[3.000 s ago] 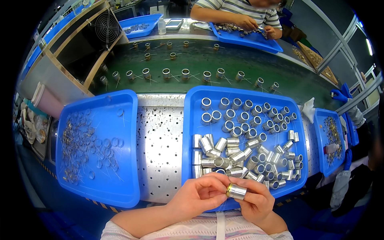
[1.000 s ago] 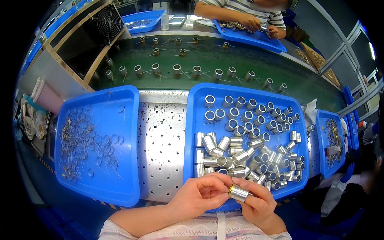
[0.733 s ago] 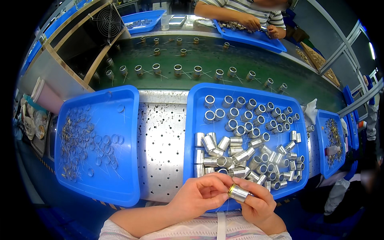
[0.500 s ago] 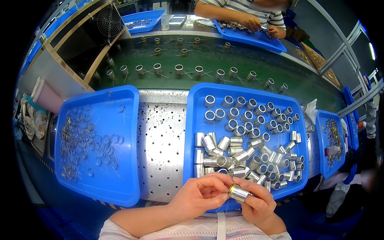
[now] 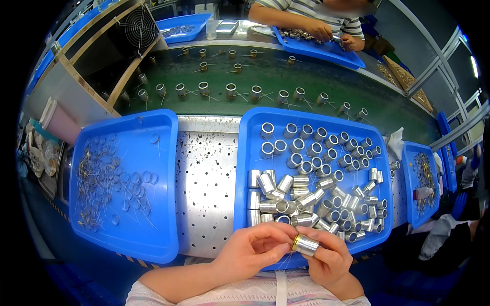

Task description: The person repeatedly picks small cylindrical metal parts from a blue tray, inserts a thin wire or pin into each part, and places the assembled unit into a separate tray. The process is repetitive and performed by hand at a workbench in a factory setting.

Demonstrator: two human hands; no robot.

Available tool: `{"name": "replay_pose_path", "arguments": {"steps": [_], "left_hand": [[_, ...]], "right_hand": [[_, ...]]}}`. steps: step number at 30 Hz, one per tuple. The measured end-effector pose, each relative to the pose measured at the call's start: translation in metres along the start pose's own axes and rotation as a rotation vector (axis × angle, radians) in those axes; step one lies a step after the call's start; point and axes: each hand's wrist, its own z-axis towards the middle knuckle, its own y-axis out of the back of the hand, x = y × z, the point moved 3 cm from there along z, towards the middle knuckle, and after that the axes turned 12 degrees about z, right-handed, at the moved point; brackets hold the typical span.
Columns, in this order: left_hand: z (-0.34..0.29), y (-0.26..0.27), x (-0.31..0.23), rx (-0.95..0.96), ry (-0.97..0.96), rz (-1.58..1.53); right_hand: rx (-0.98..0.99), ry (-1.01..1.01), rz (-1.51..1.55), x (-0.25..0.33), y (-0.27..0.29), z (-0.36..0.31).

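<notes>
Where the two hands meet at the near edge of the bench, a short silver metal sleeve with a brass-coloured ring (image 5: 305, 245) at its left end lies crosswise between them. The left hand (image 5: 253, 252) pinches the ringed end with thumb and fingertips; the right hand (image 5: 329, 259) clasps the plain end, fingers curled around it. The sleeve sits just over the near rim of the middle blue tray (image 5: 244, 168).

Middle tray: loose silver sleeves (image 5: 306, 196), many upright in rows at the far side, others heaped on their sides nearer the hands.
Left blue tray (image 5: 153, 224): thin wire rings and springs (image 5: 102, 183), scattered.
Between the trays: perforated metal plate (image 5: 206, 188), littered with small scraps.
Right: a narrower blue tray (image 5: 408, 153) holding small brass-coloured parts (image 5: 424, 178).
Beyond: green conveyor belt (image 5: 265, 69) carrying single sleeves with wire leads (image 5: 230, 91), spaced apart.
Far side: another person's hands (image 5: 326, 33) over a further blue tray (image 5: 316, 48).
</notes>
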Motion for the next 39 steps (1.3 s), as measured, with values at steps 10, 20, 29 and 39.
{"name": "replay_pose_path", "arguments": {"steps": [10,20,29,39], "left_hand": [[-0.002,0.003,-0.014,-0.076,-0.157,0.386],[-0.002,0.001,-0.014,-0.088,-0.055,0.196],[0.001,0.000,-0.012,-0.073,-0.021,0.075],[0.001,0.001,-0.009,-0.068,-0.021,0.064]], "right_hand": [[0.080,0.120,-0.127,0.004,0.002,-0.002],[0.144,0.153,-0.212,0.007,0.002,-0.001],[0.119,0.158,-0.225,0.006,0.001,0.001],[0.106,0.151,-0.199,0.005,0.000,0.000]]}}
